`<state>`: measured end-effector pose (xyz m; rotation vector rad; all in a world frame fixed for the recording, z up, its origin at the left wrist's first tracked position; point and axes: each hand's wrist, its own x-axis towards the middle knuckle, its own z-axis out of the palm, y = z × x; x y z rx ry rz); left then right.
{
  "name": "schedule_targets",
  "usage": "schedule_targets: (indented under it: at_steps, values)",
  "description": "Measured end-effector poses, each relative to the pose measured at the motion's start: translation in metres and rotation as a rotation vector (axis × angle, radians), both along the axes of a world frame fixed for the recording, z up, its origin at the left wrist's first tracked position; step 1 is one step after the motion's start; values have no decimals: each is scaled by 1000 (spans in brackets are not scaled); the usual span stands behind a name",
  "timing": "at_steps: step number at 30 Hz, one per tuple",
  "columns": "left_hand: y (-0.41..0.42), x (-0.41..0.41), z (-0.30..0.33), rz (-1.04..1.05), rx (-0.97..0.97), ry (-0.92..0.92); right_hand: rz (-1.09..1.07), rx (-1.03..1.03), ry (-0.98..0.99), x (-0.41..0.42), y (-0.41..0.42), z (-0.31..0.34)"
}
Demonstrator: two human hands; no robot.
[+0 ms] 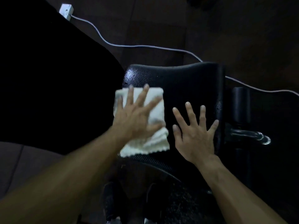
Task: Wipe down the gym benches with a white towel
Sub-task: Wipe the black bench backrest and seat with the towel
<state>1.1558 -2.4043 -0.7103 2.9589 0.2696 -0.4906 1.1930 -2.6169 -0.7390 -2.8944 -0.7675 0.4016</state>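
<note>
Head view: left hand [135, 120] flat, pressing towel [155, 139] on pad [186, 81] — mid-wipe, probably; right hand [194, 136] splayed, bracing — sweep right next.

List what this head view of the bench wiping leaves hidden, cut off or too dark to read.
- Folded white towel: its middle is covered by the left hand, which is motion-blurred.
- Black textured bench pad: the part under towel and right hand is hidden; any dirt is lost in dim light.
- Large black shape at left: too dark to identify.
- White cable: it passes behind the pad and is cut by the right edge.
- Dark shoes: cut by the bottom edge.
</note>
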Motion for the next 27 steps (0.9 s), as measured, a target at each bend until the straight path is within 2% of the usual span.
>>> schedule_targets:
  at_steps: [3, 6, 9, 12, 15, 17, 20, 23, 27]
  values:
    - [7, -2, -7, 16, 14, -19, 9, -10, -24, -5, 4, -2]
    - [-25, -53, -2, 23, 17, -114, 9, -28, -33, -4, 3, -3]
    - [-39, -103, -3, -29, 3, -84, 26, -48, -37, -5, 2, -3]
    - [-5, -75, -5, -80, 2, -69, 17, -51, -43, -6, 4, -4]
    - [20, -32, -2, -12, 1, 21, -8, -51, -31, -8, 5, -4]
    - [16, -41, -2, -19, 20, -72, -20, -54, -23, -9, 7, -3]
    - [-15, -98, -9, 27, 3, -210, -36, -56, -6, -15, 11, 0]
    - [-45, -145, -15, 99, -42, -159, -38, -68, 12, -20, 13, 1]
    - [-26, -101, -14, 197, -49, -109, -36, -68, -3, -19, 13, -1]
